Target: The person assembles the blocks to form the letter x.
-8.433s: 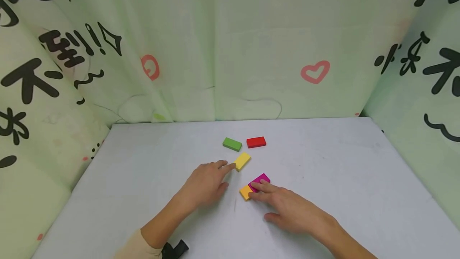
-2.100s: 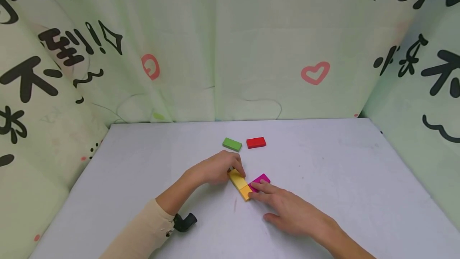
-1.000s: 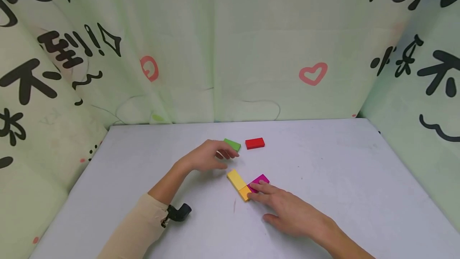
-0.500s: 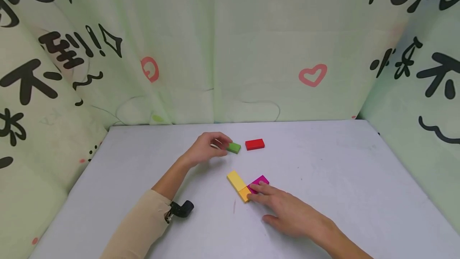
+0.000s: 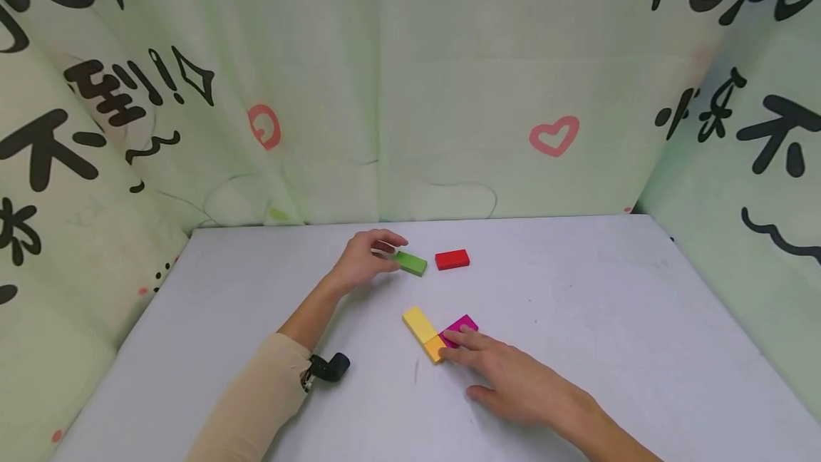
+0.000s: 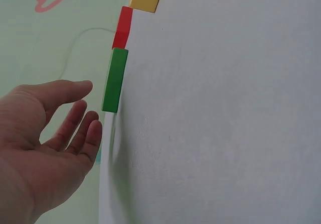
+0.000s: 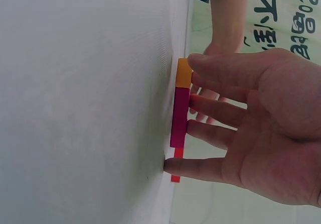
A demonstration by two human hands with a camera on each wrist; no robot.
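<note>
My left hand (image 5: 365,259) hovers at the left end of a green block (image 5: 412,263), thumb and fingers spread. In the left wrist view a small gap separates that hand (image 6: 45,128) from the green block (image 6: 115,81). My right hand (image 5: 513,376) rests its extended fingertips on a magenta block (image 5: 460,325) and an orange block (image 5: 434,348), partly covering both. The right wrist view has these fingers against the magenta block (image 7: 179,116) and the orange block (image 7: 183,73). A yellow block (image 5: 419,324) touches the orange one, in line with it.
A red block (image 5: 452,259) lies just right of the green one, near the back of the white table (image 5: 609,305). Printed curtains (image 5: 449,91) enclose the back and sides. A black band with a bulky piece (image 5: 330,367) sits on the left wrist.
The left hand slid the yellow block toward the front until it met the orange one, let go, and moved back to the green block's left end. The right hand stayed put.
</note>
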